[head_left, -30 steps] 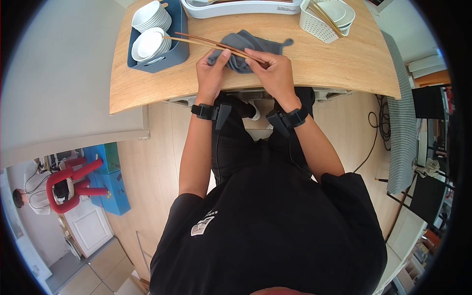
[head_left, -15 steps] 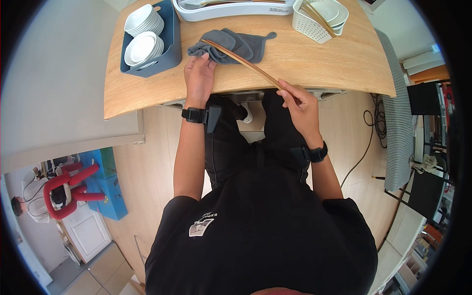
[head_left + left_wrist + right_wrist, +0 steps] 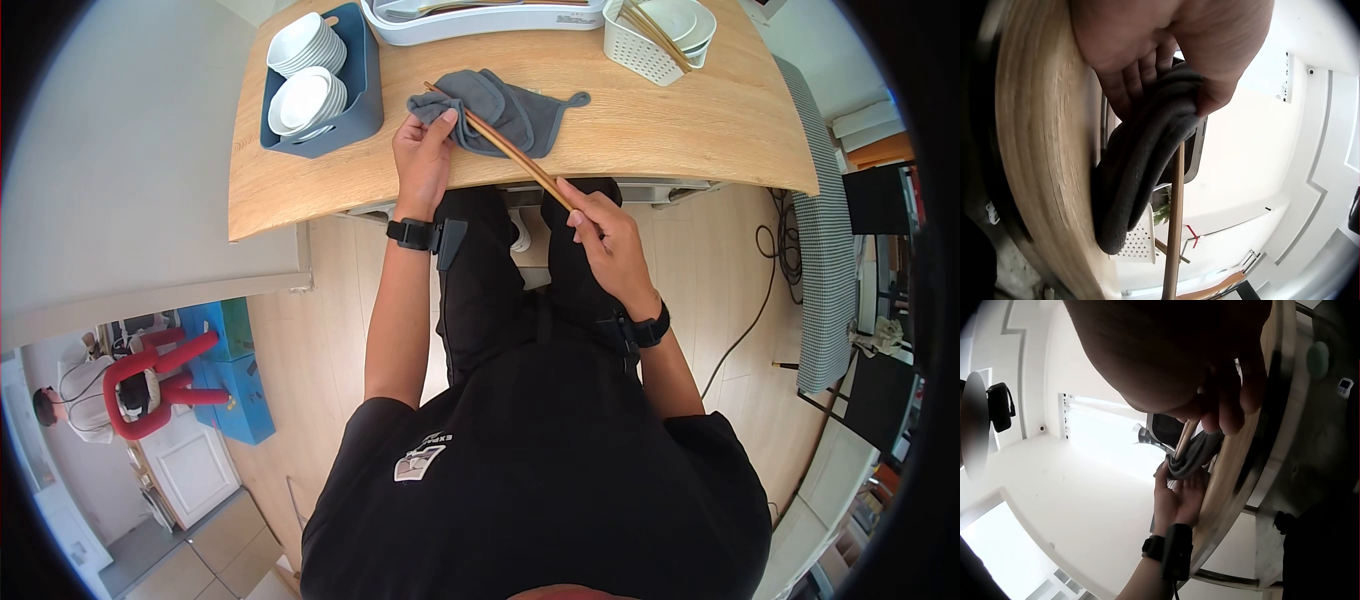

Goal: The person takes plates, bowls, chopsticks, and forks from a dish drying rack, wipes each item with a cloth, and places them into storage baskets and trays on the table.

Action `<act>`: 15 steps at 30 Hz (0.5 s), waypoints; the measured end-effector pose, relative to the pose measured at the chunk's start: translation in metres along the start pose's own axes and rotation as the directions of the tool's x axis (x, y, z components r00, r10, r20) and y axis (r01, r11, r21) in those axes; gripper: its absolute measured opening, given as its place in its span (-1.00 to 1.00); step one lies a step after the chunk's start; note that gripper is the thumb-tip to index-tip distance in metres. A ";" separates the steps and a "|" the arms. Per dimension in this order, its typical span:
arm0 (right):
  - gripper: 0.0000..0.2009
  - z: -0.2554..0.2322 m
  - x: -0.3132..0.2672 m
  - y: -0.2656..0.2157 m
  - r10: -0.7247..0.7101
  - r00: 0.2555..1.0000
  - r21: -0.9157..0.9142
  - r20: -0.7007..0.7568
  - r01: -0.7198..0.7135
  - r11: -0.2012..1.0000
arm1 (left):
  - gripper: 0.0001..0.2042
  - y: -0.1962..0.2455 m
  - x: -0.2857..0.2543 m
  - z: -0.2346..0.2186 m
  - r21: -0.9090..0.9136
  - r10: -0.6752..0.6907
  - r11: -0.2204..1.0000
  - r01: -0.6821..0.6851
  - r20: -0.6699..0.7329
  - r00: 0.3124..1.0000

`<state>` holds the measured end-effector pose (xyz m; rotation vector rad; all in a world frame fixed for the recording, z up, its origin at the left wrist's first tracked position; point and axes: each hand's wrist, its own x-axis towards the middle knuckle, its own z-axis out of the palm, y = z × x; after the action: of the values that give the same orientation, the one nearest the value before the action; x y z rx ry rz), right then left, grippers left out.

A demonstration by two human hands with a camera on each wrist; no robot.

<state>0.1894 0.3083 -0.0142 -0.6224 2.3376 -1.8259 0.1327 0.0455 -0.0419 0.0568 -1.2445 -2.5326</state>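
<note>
The right hand (image 3: 612, 240) pinches a pair of brown chopsticks (image 3: 510, 148) near their lower ends, past the table's front edge. Their far ends rest at a grey cloth (image 3: 500, 110) on the table. The left hand (image 3: 423, 160) grips the cloth's left end, thumb on top. In the left wrist view, the left hand (image 3: 1172, 37) holds the folded cloth (image 3: 1147, 150) between thumb and fingers, with a chopstick (image 3: 1174, 219) running out beneath it. In the right wrist view, the chopsticks (image 3: 1185, 439) run from the right hand (image 3: 1179, 362) to the cloth (image 3: 1196, 455).
A blue bin (image 3: 358, 118) with stacked white bowls (image 3: 308, 100) stands at the table's left. A white tray (image 3: 480, 26) with utensils lies at the back. A white perforated basket (image 3: 640, 58) at the right holds dishes and chopsticks.
The right hand has moved down and right from the left hand, bringing the chopsticks together at a slant. The left hand now grips the cloth instead of the chopsticks.
</note>
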 end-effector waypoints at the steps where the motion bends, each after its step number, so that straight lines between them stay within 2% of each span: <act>1: -0.60 0.002 0.000 0.001 0.000 1.000 0.002 -0.003 0.000 1.000 | -0.83 0.000 0.000 0.000 0.008 0.008 1.000 -0.008 -0.005 1.000; 7: -0.59 0.008 0.003 0.005 -0.025 0.997 0.007 0.069 0.025 1.000 | -0.84 0.000 0.000 -0.002 0.018 -0.007 1.000 0.007 0.002 1.000; 10: -0.59 0.016 0.007 0.003 0.002 0.997 0.112 0.077 -0.011 0.994 | -0.83 0.002 -0.001 -0.002 0.031 -0.005 1.000 0.004 0.019 1.000; 12: -0.59 0.020 0.009 -0.001 0.096 0.990 0.229 0.106 -0.118 0.966 | -0.82 0.002 -0.001 -0.004 0.042 -0.002 0.999 0.001 0.027 1.000; 15: -0.59 0.021 0.012 -0.003 0.126 0.984 0.234 0.129 -0.154 0.960 | -0.81 0.001 -0.002 -0.003 0.046 -0.010 0.999 0.009 0.026 1.000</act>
<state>0.1866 0.2841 -0.0155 -0.4994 1.9905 -1.9173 0.1359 0.0432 -0.0430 0.0406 -1.3156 -2.5202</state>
